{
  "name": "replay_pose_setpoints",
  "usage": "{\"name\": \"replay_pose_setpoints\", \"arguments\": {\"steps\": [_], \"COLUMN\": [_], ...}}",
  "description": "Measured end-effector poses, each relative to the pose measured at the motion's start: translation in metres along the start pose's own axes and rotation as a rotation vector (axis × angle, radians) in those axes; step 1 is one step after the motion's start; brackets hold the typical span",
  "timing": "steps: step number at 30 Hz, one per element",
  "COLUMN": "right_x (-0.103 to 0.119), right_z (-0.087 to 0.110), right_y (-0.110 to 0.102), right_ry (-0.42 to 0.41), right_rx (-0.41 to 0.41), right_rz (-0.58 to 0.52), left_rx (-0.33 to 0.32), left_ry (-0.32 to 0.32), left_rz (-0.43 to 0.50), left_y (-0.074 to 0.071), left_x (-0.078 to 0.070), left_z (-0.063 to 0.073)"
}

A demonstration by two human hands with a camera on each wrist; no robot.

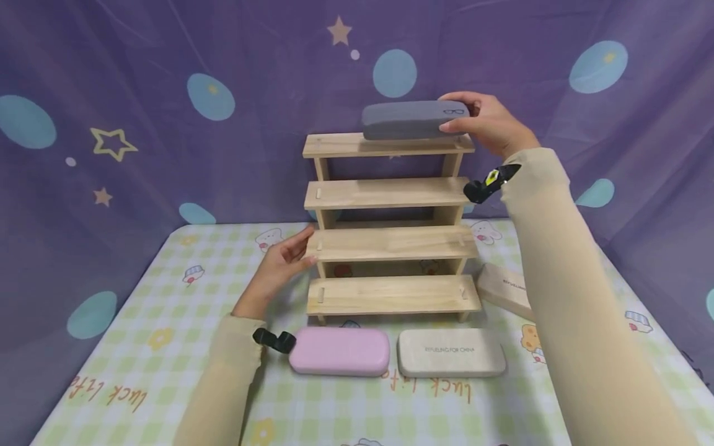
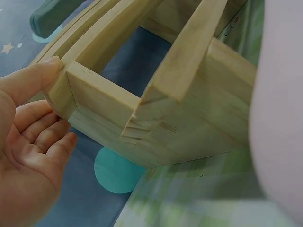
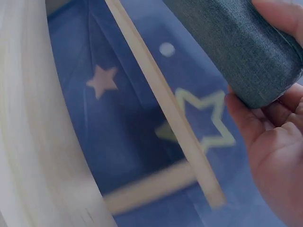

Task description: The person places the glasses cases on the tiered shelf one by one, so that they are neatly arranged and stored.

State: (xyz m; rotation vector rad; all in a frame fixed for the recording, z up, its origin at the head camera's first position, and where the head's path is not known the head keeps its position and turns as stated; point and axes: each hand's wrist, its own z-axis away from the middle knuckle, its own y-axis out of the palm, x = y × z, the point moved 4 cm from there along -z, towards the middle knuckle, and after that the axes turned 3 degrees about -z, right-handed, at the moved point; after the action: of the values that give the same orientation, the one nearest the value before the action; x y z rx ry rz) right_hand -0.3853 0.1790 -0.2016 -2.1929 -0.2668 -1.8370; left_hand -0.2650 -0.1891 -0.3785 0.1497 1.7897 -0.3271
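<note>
Right hand (image 1: 493,122), one o'clock, grips the grey case (image 1: 406,120), seemingly placing it; left hand (image 1: 281,265) pinches the rack (image 1: 392,243); release seems next.

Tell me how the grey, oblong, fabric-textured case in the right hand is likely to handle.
The grey, oblong, fabric-textured case is probably stiff: its outline looks straight and undented in the grip of the right hand. Its woven-looking surface should resist slipping. Its flattish sides make rolling unlikely.

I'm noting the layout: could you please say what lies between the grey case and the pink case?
In the head view, the wooden shelf and a strip of checked cloth lie between the grey case and pink case.
</note>
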Motion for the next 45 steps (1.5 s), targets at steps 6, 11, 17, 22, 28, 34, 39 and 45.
{"name": "replay_pose_setpoints", "arguments": {"steps": [6, 11, 17, 22, 28, 34, 39, 45], "right_x": [-0.005, -0.011, -0.017, -0.019, -0.018, -0.016, -0.016, -0.013], "right_z": [-0.013, -0.019, -0.023, -0.022, -0.021, -0.022, -0.022, -0.019], "right_y": [0.016, 0.022, 0.029, 0.031, 0.034, 0.035, 0.037, 0.036], "right_ry": [0.048, 0.055, 0.073, 0.085, 0.134, 0.158, 0.171, 0.184], "right_rx": [0.020, 0.015, 0.036, 0.026, 0.047, 0.055, 0.067, 0.065], "right_rz": [0.043, 0.075, 0.000, 0.048, 0.135, 0.242, 0.357, 0.415], "left_rx": [-0.004, -0.002, -0.017, -0.005, -0.013, -0.020, -0.020, -0.011], "left_ry": [-0.012, -0.008, -0.011, -0.009, 0.003, 0.000, -0.003, -0.004], "left_rz": [0.012, 0.016, 0.001, -0.013, -0.022, -0.027, -0.027, -0.027], "left_y": [0.003, 0.004, 0.000, -0.001, -0.002, -0.004, -0.006, -0.005], "left_x": [0.003, 0.004, 0.004, 0.004, 0.002, -0.002, -0.003, -0.005], "left_z": [0.000, 0.002, 0.007, 0.009, 0.013, 0.013, 0.014, 0.014]}}
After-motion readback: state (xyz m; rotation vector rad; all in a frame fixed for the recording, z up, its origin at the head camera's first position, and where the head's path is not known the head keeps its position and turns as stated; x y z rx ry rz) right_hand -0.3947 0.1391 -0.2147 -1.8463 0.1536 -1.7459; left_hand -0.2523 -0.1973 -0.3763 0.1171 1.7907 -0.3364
